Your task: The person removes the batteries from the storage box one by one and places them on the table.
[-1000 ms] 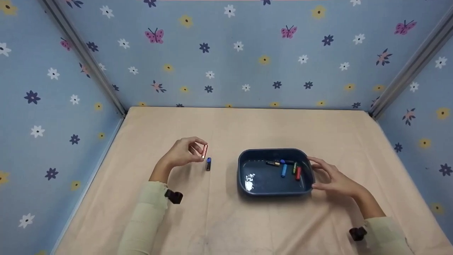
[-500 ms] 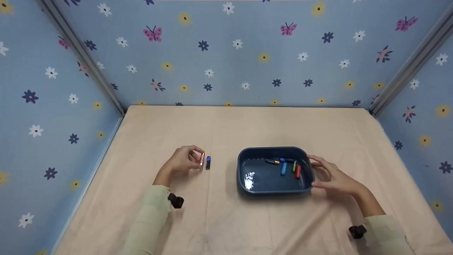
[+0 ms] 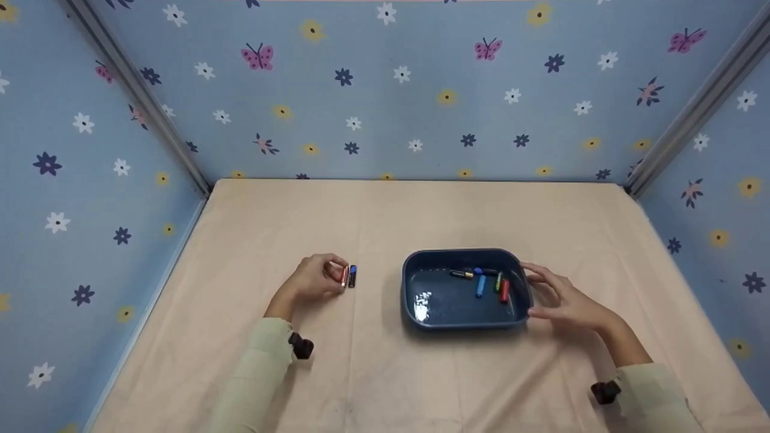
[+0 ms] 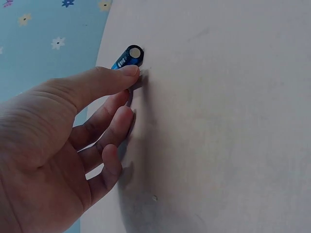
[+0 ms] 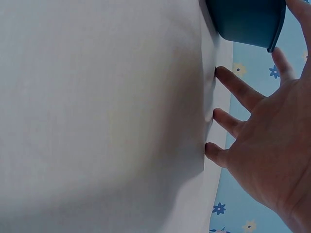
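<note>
In the head view my left hand [image 3: 313, 276] pinches a red and silver battery [image 3: 344, 276] between thumb and fingers, close over the table. Right beside it lies a dark battery [image 3: 352, 276] with a blue end. The left wrist view shows the dark battery's round end [image 4: 135, 53] past my thumb, while the red one is hidden there. My right hand [image 3: 568, 300] rests at the right end of a dark blue dish [image 3: 466, 326], thumb and index finger spread along its rim. Its other fingertips [image 5: 221, 73] touch the cloth in the right wrist view.
Several batteries lie in the dish's right half, among them a blue one [image 3: 480, 286], a red one [image 3: 504, 291] and a black and gold one [image 3: 462, 274]. A pale cloth [image 3: 391, 373] covers the table. Flower-patterned panels [image 3: 397, 108] stand at the back and sides.
My left hand has come down and slightly toward me with the red battery, to beside the dark one on the table. The right hand and the dish hold their place.
</note>
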The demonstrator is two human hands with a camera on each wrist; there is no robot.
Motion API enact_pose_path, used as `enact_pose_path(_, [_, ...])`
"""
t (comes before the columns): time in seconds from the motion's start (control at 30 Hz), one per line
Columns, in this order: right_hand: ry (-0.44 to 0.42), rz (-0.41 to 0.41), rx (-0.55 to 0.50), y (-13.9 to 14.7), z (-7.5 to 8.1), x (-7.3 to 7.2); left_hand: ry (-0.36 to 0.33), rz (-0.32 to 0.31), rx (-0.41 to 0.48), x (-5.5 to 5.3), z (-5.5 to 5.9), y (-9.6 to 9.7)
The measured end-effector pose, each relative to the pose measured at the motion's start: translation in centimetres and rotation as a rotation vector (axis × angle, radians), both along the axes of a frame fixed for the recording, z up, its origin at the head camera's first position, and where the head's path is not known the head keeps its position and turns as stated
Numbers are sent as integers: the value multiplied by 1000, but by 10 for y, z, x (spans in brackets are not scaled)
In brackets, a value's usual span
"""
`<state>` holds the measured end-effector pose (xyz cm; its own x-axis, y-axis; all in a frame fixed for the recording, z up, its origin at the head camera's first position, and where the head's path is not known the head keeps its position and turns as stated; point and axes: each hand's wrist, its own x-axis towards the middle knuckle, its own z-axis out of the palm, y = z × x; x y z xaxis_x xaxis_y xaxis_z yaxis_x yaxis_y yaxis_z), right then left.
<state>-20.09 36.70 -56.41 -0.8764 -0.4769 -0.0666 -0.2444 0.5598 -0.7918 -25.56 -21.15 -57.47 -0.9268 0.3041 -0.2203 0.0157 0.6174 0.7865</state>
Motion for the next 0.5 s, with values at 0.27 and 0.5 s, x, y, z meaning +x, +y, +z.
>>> enact_pose_path(0.27, [45, 25, -17, -1, -1, -2, 38, -2, -23, 0, 1, 3])
enact_pose_path(0.5, [49, 19, -13, 0, -2, 0, 22, 30, -50, 3, 4, 8])
